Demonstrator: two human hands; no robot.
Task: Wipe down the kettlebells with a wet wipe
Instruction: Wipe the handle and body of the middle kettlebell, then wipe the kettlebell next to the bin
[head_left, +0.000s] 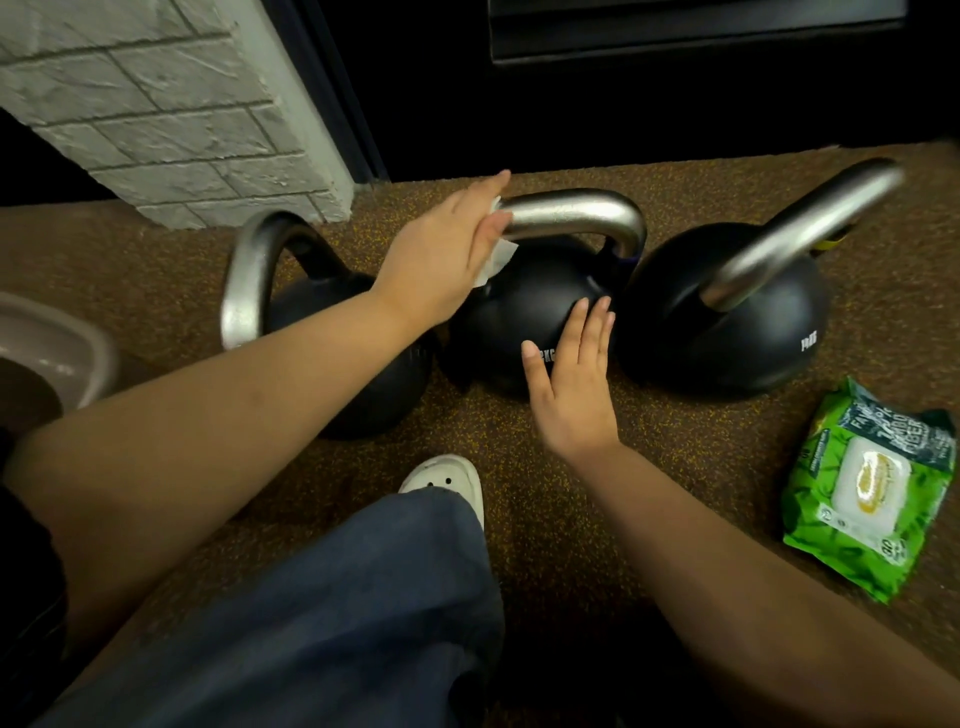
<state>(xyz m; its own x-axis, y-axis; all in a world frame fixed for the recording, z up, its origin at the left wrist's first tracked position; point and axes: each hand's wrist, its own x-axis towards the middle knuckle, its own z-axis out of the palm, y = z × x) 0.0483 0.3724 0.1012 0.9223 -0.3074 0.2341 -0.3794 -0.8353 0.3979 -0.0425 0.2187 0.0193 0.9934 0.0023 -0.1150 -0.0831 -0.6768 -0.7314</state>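
Three black kettlebells with steel handles stand in a row on the brown speckled floor: a left one (306, 306), a middle one (530, 306) and a right one (727, 322). My left hand (441, 249) presses a white wet wipe (496, 260) against the left end of the middle kettlebell's handle (571, 213). The wipe is mostly hidden under my palm. My right hand (574, 384) rests flat, fingers apart, on the front of the middle kettlebell's body.
A green pack of wet wipes (872, 488) lies on the floor at the right. A white brick pillar (171, 104) rises at the back left, a dark wall behind. A grey basin edge (57, 343) shows at far left. My trouser leg and white shoe (447, 483) are below.
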